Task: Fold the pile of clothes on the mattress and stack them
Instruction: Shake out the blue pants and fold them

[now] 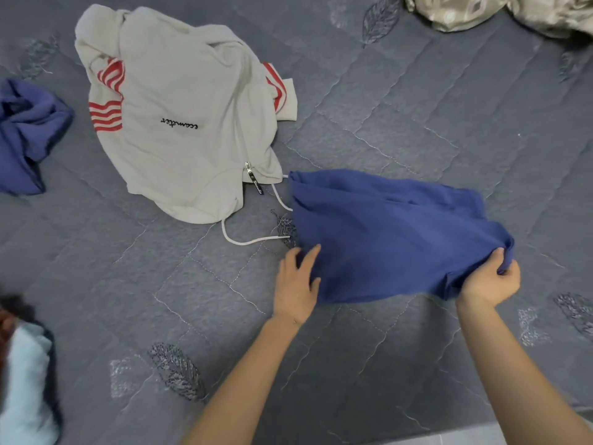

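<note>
Head view: blue garment (385, 232) being folded, corner pinched by right hand (491, 281), edge touched by flat-fingered left hand (296, 284); folding over probably needed next.

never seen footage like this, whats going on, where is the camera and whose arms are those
No machine here: the single picture comes from a camera worn on a person's head, looking down at their own bare arms. Clothes lie on a grey quilted mattress. The right hand grips the right corner of a blue garment; the left hand rests, fingers straight, at its left edge. Beside it lies a crumpled pale hoodie with red stripes, its white drawstring trailing. Another blue piece lies far left, patterned fabric top right.
</note>
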{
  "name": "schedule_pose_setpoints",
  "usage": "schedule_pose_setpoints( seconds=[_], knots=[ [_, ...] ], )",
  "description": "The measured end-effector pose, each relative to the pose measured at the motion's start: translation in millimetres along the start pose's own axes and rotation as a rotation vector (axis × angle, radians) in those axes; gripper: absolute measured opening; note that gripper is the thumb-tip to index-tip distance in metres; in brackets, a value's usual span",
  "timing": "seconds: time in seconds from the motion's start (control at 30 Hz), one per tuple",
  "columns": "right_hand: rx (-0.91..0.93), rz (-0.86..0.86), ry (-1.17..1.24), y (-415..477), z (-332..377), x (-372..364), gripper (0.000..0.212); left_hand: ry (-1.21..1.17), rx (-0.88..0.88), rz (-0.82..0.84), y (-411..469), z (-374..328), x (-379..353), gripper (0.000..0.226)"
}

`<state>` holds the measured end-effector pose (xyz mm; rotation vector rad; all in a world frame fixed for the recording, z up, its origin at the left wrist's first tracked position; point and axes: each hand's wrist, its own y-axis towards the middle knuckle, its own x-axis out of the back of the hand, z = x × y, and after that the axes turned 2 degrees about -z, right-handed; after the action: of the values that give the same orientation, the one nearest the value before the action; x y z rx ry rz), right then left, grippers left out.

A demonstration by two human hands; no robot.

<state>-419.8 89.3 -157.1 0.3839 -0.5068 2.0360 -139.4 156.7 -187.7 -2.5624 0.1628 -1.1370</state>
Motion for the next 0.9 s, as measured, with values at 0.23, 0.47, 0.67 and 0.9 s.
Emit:
schedule_pose_setpoints(
  seconds=[0.23, 0.47, 0.67, 0.9],
  knots=[
    [0.053, 0.214, 0.01, -50.6, 6.9, -11.5, 0.04, -0.072, 0.047, -0.227, -3.9, -7.2, -1.4, 0.038],
    [0.246, 1.008, -0.107, -201.4, 27.5, -49.2, 0.028, -1.165, 0.368, -0.146, -7.1, -21.5, 65.0, 0.036],
    [0.333, 1.259, -0.188, -262.6, 13.3, -60.9, 0.035, -0.99, 0.48, -0.343, -12.3, 34.2, 101.0, 0.013],
    [0.417, 0.88, -0.259, -250.6, -9.3, -59.8, 0.036, -0.648, 0.349, -0.627, -41.9, 98.4, 150.7, 0.029]
  ],
)
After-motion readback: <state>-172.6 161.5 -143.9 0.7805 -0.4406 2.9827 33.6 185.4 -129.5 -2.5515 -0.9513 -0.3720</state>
